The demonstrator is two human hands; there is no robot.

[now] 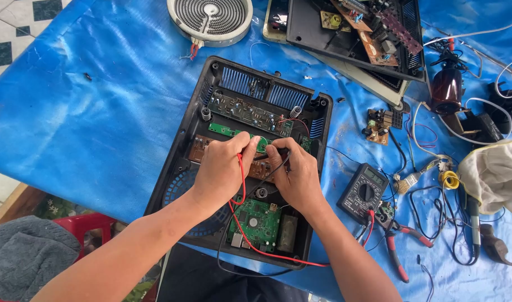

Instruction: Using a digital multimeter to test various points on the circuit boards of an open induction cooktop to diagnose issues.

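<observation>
Brown board (203, 148) sits mid-frame inside the open black casing (172, 168), lying roughly left to right across it, and both hands are parked right on top of its right half. Left hand (222, 168) comes in from the lower left, fingers curled tight around the red probe (241, 159), tip pointed down at the board just under the little green board (228, 131). Right hand (295, 173) comes from the lower right, also pinched shut, on what looks like the black probe (267, 156), though the tip is mostly hidden by the fingers. The two hands almost touch at the knuckles, so neither one is really closer; the spot they're on is straight ahead of both, toward the top of the frame. Red lead (267, 253) loops down over the bigger green board (259, 222) at the bottom of the casing and runs off right to the multimeter (363, 192), which lies on the blue tarp (99, 100) just right of the casing. Pliers (398, 246) with red handles are below that, and a round heating coil (210, 18) sits at the top of the frame.
</observation>
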